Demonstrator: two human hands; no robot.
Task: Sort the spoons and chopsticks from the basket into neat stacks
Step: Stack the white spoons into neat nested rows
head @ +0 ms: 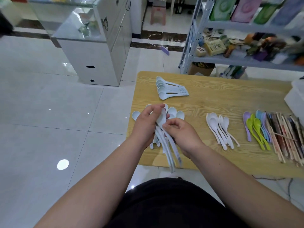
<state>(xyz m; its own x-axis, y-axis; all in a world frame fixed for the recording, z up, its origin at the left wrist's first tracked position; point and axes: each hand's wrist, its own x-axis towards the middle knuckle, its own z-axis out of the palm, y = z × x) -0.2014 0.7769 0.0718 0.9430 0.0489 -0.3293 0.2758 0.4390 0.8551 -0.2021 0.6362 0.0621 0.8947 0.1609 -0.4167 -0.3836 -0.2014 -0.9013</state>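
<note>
Here, over the table (213, 96) near its left corner, a fan of spoons (167, 145) is held, handles jutting past the edge. It is gripped by the left hand (144, 127) and pinched by the right hand (182, 135); loosened, some could be dropped onto the floor (65, 129).
</note>
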